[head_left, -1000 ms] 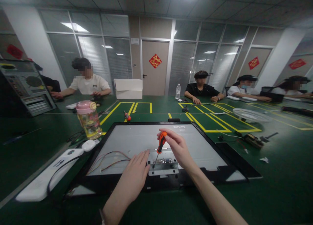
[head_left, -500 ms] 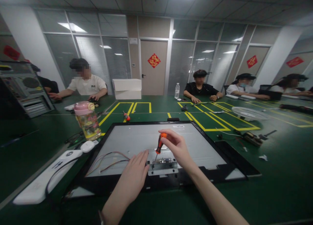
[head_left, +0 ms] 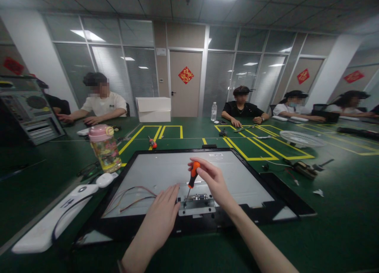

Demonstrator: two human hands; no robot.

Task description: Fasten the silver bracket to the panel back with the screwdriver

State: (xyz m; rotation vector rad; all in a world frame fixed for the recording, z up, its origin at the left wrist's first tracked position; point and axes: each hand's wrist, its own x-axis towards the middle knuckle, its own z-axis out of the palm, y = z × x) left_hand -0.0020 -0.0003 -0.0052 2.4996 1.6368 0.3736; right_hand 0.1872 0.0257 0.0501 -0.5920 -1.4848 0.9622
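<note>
A monitor panel [head_left: 154, 170] lies back side up on a green table [head_left: 325, 225], directly in front of the person. The right hand [head_left: 211, 182] is closed around an orange-handled screwdriver [head_left: 193, 175], slightly tilted, with its tip down on a small metal bracket [head_left: 197, 205] near the panel's near edge. The left hand [head_left: 161, 217] lies flat on the panel, fingers extended and holding nothing, just left of the bracket.

I see a pink-lidded bottle [head_left: 104, 147] at near left, a white box [head_left: 153, 109] at far centre, and a fan grille [head_left: 300, 138] at far right.
</note>
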